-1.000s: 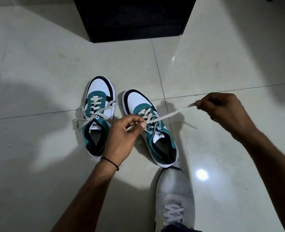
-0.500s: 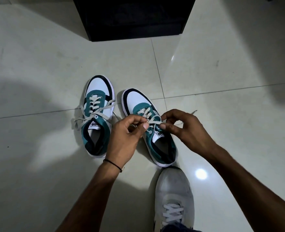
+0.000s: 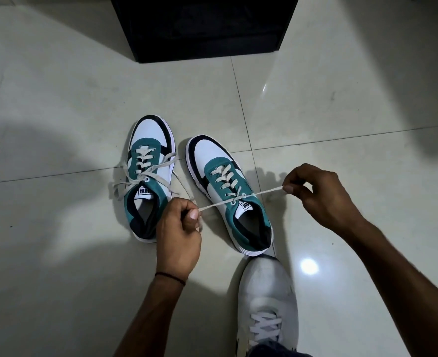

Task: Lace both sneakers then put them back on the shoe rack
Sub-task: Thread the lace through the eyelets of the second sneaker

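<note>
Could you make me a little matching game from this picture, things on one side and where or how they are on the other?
Things:
1. left hand
2. right hand
3. left teal sneaker
4. grey shoe

States:
A. worn on a foot
B. laces lying loose on the floor
C. pinching the lace end on the right sneaker's outer side
D. pinching the lace end between the sneakers

Pairs: 1-D, 2-C, 3-B, 4-A

A single head-worn wide-angle view looks steeply down at the tiled floor (image 3: 58, 253) from close above. It faces 12 o'clock toward a black cabinet (image 3: 205, 27) at the top edge; with only one view, nothing overlaps.
</note>
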